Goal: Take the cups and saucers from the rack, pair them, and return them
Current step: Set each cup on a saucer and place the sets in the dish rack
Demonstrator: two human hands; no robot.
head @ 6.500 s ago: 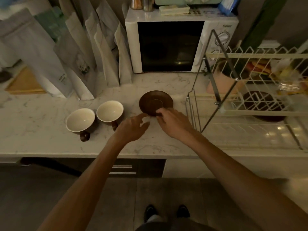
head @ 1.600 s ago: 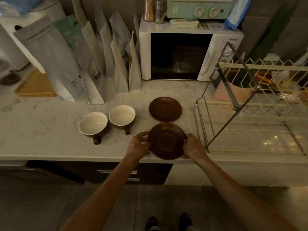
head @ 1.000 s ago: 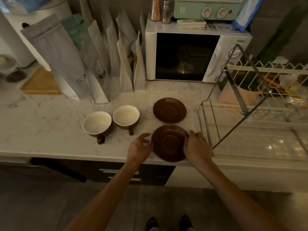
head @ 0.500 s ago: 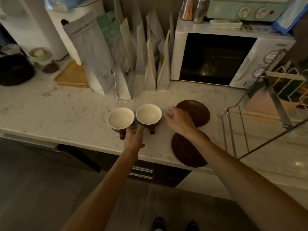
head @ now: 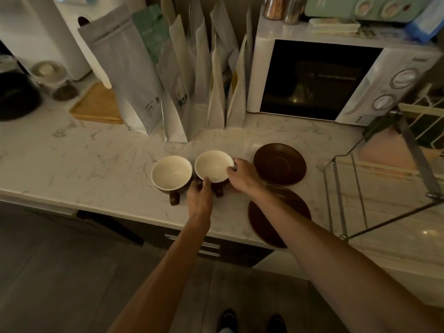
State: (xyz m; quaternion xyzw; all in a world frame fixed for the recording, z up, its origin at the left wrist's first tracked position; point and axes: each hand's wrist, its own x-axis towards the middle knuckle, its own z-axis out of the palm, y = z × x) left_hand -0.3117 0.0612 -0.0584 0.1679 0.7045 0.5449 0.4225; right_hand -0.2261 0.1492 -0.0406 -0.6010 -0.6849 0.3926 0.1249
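Note:
Two brown cups with cream insides stand side by side on the marble counter. My left hand point(head: 200, 197) and my right hand point(head: 242, 176) both grip the right cup point(head: 213, 165), one at its near rim, the other at its right rim. The left cup point(head: 171, 173) stands untouched, its handle toward me. Right of the cups lie two brown saucers: the far saucer point(head: 280, 163) and the near saucer point(head: 262, 218) at the counter's front edge, partly hidden by my right forearm. The wire dish rack point(head: 346, 193) stands at the far right.
A white microwave point(head: 336, 78) stands at the back, with several upright paper bags point(head: 182, 80) to its left. A wooden board point(head: 98, 104) and a dark pan point(head: 16, 96) lie at the far left. The near saucer overhangs the counter edge point(head: 120, 212).
Both hands left the near saucer on the counter's front edge and moved left to the cups. They now close on the right cup. My view has swung left.

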